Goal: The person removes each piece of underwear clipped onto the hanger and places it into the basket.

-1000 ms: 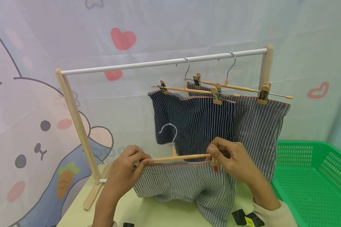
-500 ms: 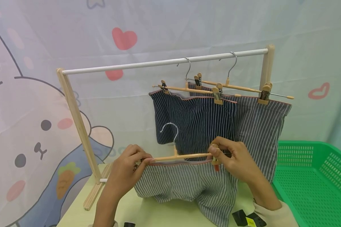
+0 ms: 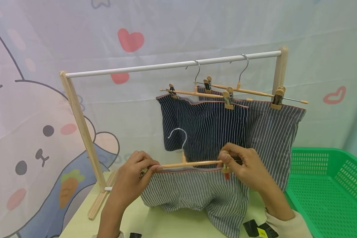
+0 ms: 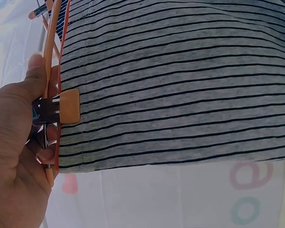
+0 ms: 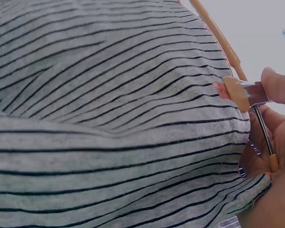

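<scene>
A tan clip hanger [image 3: 196, 163] with a metal hook is held low in front of the rack, and grey striped shorts [image 3: 187, 188] hang from it. My left hand [image 3: 134, 175] grips the hanger's left end. In the left wrist view, the left clip [image 4: 70, 106] bites the waistband beside that hand's thumb. My right hand [image 3: 247, 167] pinches the right clip [image 5: 236, 92] at the other end, which sits over the waistband near a small red tag [image 5: 222, 90]. One leg of the shorts droops lower on the right.
Behind stands a wooden rack with a white rail [image 3: 131, 69]. Navy striped shorts [image 3: 208, 129] and a darker grey striped garment [image 3: 273, 132] hang there on clip hangers. A green basket [image 3: 333, 155] stands at the right. The pale table [image 3: 166, 224] lies below.
</scene>
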